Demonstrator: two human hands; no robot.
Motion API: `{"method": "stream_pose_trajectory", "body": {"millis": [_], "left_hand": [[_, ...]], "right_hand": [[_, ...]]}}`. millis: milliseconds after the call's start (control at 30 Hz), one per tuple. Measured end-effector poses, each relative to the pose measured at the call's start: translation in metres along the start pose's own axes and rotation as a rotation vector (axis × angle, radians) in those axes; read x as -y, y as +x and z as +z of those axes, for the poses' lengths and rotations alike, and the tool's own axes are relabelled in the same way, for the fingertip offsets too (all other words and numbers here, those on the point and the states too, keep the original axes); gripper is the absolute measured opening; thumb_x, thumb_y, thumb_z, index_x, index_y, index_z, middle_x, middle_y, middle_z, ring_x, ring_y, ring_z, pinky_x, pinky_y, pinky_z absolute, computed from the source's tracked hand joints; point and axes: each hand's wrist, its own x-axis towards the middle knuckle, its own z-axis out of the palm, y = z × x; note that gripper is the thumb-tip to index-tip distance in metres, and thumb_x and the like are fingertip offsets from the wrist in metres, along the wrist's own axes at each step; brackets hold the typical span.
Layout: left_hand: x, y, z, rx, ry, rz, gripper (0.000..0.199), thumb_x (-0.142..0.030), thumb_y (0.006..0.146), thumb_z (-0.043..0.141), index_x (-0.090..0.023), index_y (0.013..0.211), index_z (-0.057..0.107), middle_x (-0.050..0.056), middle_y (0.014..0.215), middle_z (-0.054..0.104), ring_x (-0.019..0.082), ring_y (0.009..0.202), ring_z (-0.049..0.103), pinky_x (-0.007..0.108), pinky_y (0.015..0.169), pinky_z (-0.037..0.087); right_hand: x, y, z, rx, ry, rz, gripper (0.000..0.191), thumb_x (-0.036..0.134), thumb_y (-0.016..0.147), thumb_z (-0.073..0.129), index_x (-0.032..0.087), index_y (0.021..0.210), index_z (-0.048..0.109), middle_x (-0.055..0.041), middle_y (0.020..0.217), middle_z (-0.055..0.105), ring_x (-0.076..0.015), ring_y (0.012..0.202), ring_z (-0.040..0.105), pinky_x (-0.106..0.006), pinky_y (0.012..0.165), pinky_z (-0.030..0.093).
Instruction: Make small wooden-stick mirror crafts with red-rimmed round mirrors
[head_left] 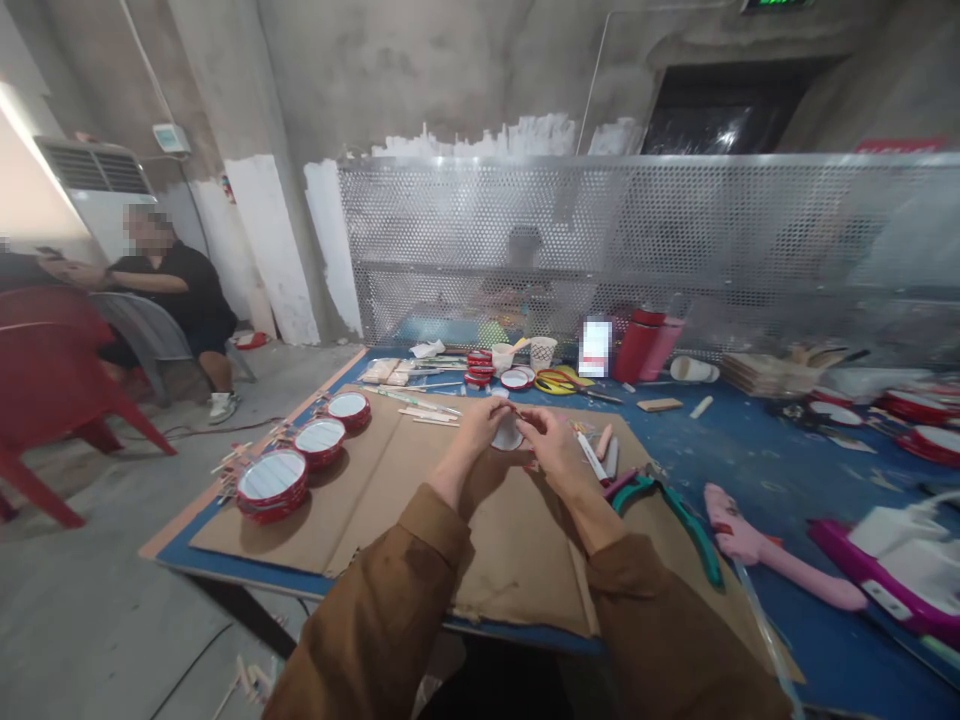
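Above the cardboard sheet (420,520), my two hands hold a small round piece with a white face and red rim (508,436), like a little drum. My left hand (478,428) grips its left side with closed fingers. At its upper right edge, the fingers of my right hand (553,446) are pinched together; whether they hold anything smaller is hidden. To the left stand red drums with white tops in stacks of different sizes (272,477). Just right of my right hand lie a white marker pen (591,458) and teal-handled pliers (686,525).
A pink glue gun (780,565) and a purple power strip (870,575) are at right. Along the back are paper cups (543,352), yellow-handled scissors (559,381), a lit phone (595,348) and a red bottle (640,346) before a perforated metal screen (465,220). A person (169,275) sits at left.
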Motion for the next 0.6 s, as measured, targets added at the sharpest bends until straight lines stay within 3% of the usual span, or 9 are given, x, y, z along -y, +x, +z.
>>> {"method": "stream_pose_trajectory", "body": {"millis": [167,300,400,600], "left_hand": [[-0.001,-0.006,0.014,-0.077,-0.174,-0.025,0.014,-0.017,0.082,0.049,-0.019,0.094,0.056,0.001,0.081,0.061,0.013,0.073,0.057,0.025,0.07,0.046],[-0.003,-0.007,0.009,-0.063,-0.141,-0.05,0.003,-0.019,0.084,0.048,-0.019,0.082,0.051,-0.002,0.075,0.052,0.011,0.067,0.049,0.021,0.063,0.042],[-0.005,-0.005,0.005,-0.063,-0.081,-0.052,0.011,-0.019,0.086,0.047,-0.019,0.075,0.048,-0.002,0.071,0.049,0.011,0.066,0.046,0.021,0.062,0.04],[-0.007,-0.004,0.002,-0.136,-0.074,-0.048,0.02,-0.022,0.092,0.041,-0.021,0.072,0.041,-0.002,0.07,0.046,0.012,0.068,0.045,0.023,0.069,0.04]], "right_hand": [[-0.002,0.003,-0.004,0.076,0.164,0.066,0.036,0.034,0.068,0.065,0.017,0.099,0.067,-0.0039,0.083,0.07,-0.0139,0.065,0.06,-0.021,0.053,0.045],[0.002,0.002,-0.007,0.172,0.254,0.106,0.041,0.037,0.065,0.067,0.019,0.102,0.066,-0.0004,0.078,0.068,-0.0105,0.057,0.055,-0.019,0.047,0.038],[0.005,0.0,-0.007,0.23,0.327,0.122,0.045,0.037,0.063,0.07,0.02,0.104,0.064,0.0027,0.073,0.065,-0.0082,0.052,0.051,-0.017,0.042,0.033],[0.004,-0.002,-0.007,0.342,0.391,0.116,0.05,0.04,0.064,0.075,0.02,0.107,0.057,0.0059,0.07,0.062,-0.0075,0.047,0.051,-0.019,0.042,0.04]]}}
